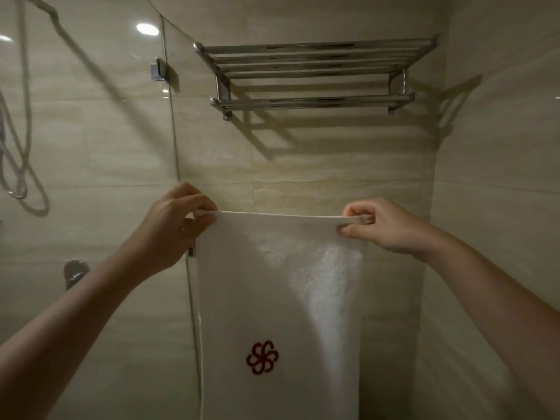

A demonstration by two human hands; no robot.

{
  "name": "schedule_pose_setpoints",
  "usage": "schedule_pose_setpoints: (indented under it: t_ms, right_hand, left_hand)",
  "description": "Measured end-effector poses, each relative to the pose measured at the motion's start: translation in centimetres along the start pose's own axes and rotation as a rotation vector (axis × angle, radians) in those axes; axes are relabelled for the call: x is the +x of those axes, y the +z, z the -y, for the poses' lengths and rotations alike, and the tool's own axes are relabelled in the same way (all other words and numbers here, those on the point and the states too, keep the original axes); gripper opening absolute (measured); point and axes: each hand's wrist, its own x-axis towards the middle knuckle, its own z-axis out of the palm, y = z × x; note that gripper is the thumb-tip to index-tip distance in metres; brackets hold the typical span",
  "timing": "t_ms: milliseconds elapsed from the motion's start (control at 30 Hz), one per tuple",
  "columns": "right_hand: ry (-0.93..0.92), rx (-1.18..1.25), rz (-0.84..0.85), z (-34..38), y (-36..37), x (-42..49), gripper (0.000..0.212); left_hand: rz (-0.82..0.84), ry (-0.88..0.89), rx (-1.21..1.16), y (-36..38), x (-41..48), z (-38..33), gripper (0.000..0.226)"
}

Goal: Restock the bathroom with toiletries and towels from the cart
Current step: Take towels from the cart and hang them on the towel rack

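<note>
So both hands are up in front of a tiled bathroom wall [318, 177], holding a white towel [281, 283] stretched out flat between them. The left hand [172, 219] pinches the top left corner, thumb and curled fingers closed right on the hem, and the right hand [385, 225] does the same at the top right corner, fingers folded over the edge with the thumb underneath. The top edge runs pretty much level from one hand to the other, and the rest of the towel hangs straight down and out of view at the bottom. There's a dark red pinwheel-type logo [262, 357] stitched on the lower left part of it. The towel sits well below the chrome towel rack [315, 60] mounted up on the wall, which has a slatted shelf on top and a hanging bar [312, 102] under it, with nothing on either one. Off to the left there's a glass shower panel [91, 131] with a metal clamp [158, 69] on its edge, and a shower hose [18, 165] looping down behind the glass.
</note>
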Motion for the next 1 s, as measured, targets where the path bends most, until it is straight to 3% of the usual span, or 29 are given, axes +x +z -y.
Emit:
schedule_pose_setpoints:
  t_ms: [200,400,567,700,867,1000]
  right_hand:
    - [0.135,-0.063,0.03,-1.6,0.7,5.4,0.022]
    - [0.213,0.196,-0.132,-4.0,1.2,10.3,0.016]
    - [0.103,0.043,-0.348,-6.5,1.1,14.4,0.015]
    - [-0.001,-0.074,-0.497,-8.6,-0.2,17.3,0.013]
    - [-0.102,-0.066,-0.618,-11.3,-2.1,21.0,0.019]
    - [-0.164,0.001,-0.633,-12.5,-2.9,23.9,0.025]
  left_hand:
    - [0.093,-0.022,0.004,4.6,4.5,4.6,0.015]
    - [0.184,-0.149,0.042,8.0,9.4,7.7,0.012]
    - [0.189,-0.362,-0.09,10.4,12.8,8.5,0.018]
    - [0.097,-0.45,-0.139,12.3,15.5,9.1,0.014]
    - [0.035,-0.45,-0.128,14.2,18.8,9.0,0.018]
    - [0.013,-0.412,0.035,15.2,21.4,8.8,0.002]
